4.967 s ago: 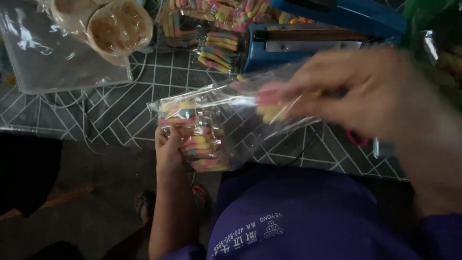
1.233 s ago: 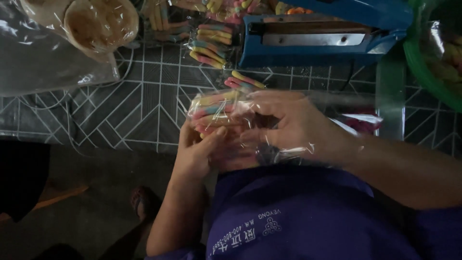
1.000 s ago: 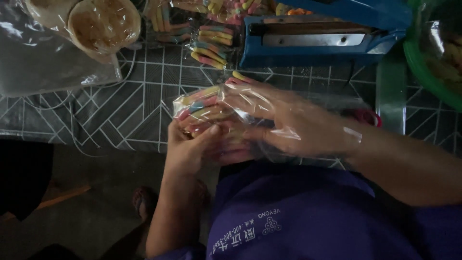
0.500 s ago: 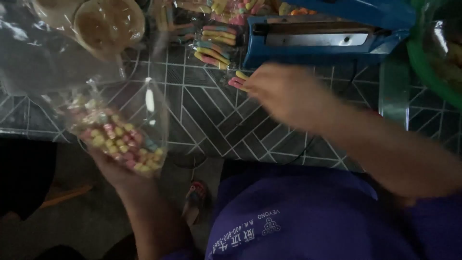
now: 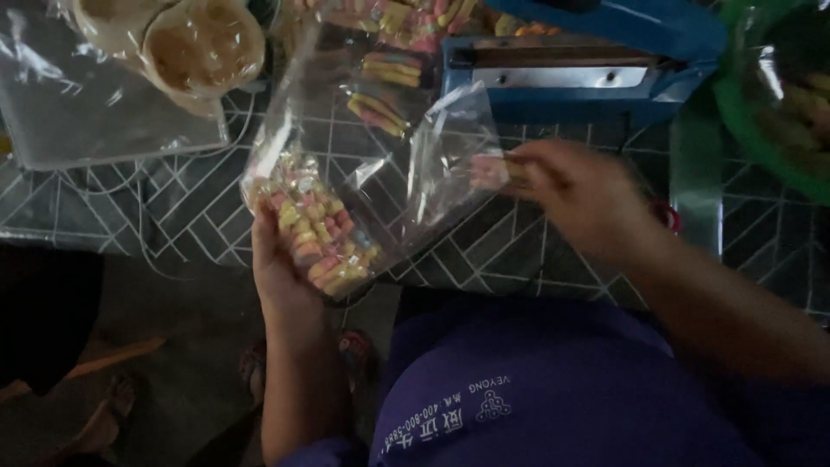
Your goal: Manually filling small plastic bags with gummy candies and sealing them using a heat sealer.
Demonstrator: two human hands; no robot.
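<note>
My left hand [image 5: 281,268] cups the bottom of a clear plastic bag [image 5: 372,164] from below. The bag's lower corner is packed with small pink, yellow and green candies [image 5: 316,229]. Its open upper part stands up over the table's front edge. My right hand [image 5: 575,190] is at the bag's right edge, fingertips pinched on a pink candy piece [image 5: 487,171] at the bag's mouth. Both hands hover just above the tiled tabletop [image 5: 173,207].
A blue heat sealer [image 5: 588,60] lies at the back of the table, with several loose striped candies [image 5: 389,73] left of it. Two tan bowls [image 5: 194,47] sit on clear plastic sheets at the back left. A green basket [image 5: 778,95] stands at the right.
The bag moved from the far left back toward the middle and now stands higher. My right hand picked up a pink candy and brought it to the bag's mouth.
</note>
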